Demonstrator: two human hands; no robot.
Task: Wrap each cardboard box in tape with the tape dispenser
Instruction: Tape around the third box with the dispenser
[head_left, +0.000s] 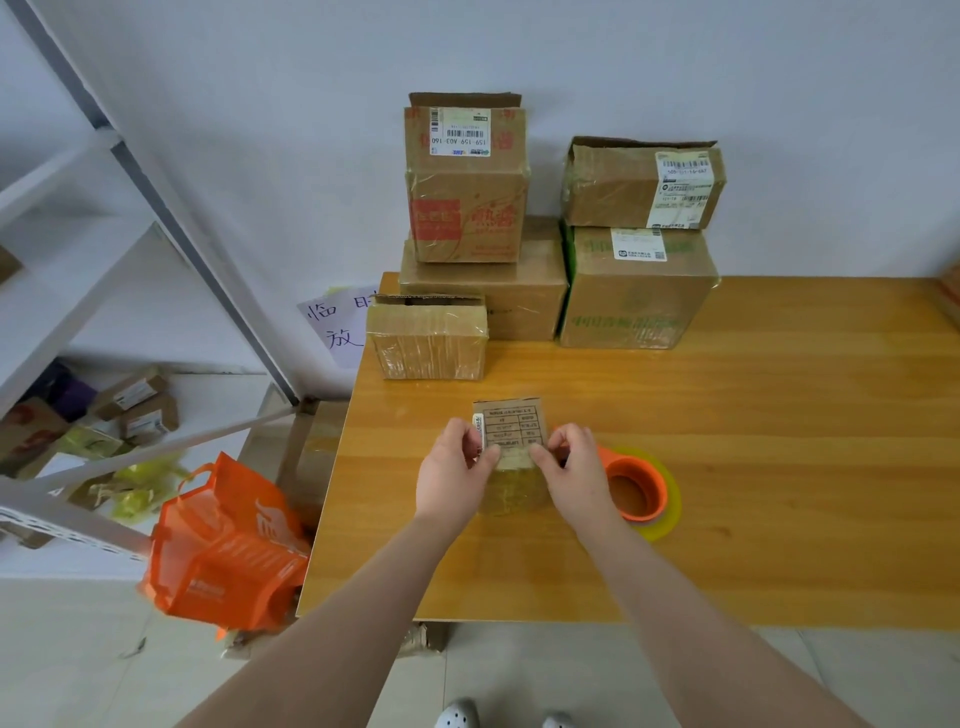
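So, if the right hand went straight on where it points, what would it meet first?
The small box it pinches; the right hand points forward-left. Beyond that, probably the tape-wrapped box, though depth is unclear.

Left hand (453, 467), right hand (570, 467) pinch small box (511, 428).
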